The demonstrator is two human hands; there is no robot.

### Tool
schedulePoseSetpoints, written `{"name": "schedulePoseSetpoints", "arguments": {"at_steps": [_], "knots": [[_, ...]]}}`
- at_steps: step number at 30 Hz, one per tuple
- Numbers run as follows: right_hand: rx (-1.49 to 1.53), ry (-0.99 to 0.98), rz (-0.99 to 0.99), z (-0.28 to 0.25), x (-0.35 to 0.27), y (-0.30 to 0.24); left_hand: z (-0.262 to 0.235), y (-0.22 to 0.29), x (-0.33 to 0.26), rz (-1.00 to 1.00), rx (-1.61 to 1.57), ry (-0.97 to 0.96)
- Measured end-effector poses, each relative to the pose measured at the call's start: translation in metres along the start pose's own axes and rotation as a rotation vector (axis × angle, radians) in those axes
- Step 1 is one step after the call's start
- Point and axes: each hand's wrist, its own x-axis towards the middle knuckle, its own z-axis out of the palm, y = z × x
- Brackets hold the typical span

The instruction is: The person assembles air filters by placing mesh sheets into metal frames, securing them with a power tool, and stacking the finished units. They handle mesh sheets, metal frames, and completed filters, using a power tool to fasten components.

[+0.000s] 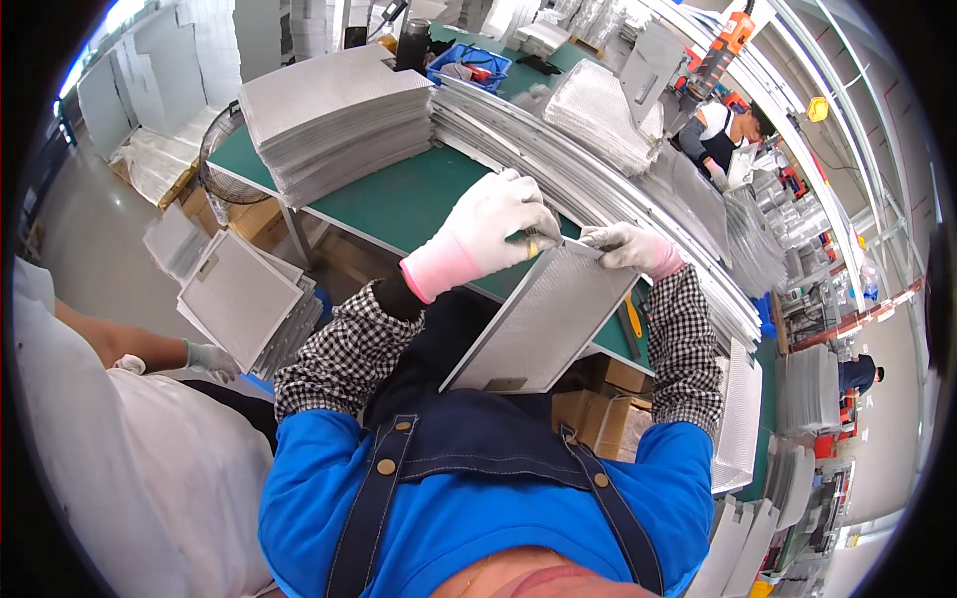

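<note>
A framed metal mesh filter panel [558, 309] tilts in front of my apron, its lower edge close to my body and a small tab on that edge. My left hand [488, 231], in a white glove with a pink cuff, is closed in a pinch at the panel's upper left corner. A small yellow bit shows at those fingertips; I cannot make out what it is. My right hand [630, 249], gloved too, grips the upper right edge with its fingers folded over the frame.
A green workbench [399, 194] carries a tall stack of mesh sheets [334, 115] and long rows of metal strips [598, 174]. A yellow-handled tool [634, 317] lies by my right forearm. At left, a person in white [130, 429] stands near stacked framed panels [239, 294]. Another person [720, 140] works far right.
</note>
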Motion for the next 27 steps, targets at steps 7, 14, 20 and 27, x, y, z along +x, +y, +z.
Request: {"name": "schedulePoseSetpoints", "arguments": {"at_steps": [7, 14, 20, 27], "knots": [[-0.081, 0.086, 0.002, 0.009, 0.003, -0.017, -0.008, 0.002, 0.005, 0.04, 0.106, -0.064], [-0.013, 0.115, 0.071, 0.024, -0.003, -0.04, 0.001, 0.0, 0.004, 0.054, 0.05, 0.075], [-0.059, 0.352, 0.204, 0.056, -0.002, -0.065, 0.015, 0.008, -0.035, -0.595, -0.276, -0.063], [-0.435, 0.586, 0.148, 0.095, -0.029, -0.061, 0.035, 0.02, -0.019, -0.604, -0.387, -0.059]]}}
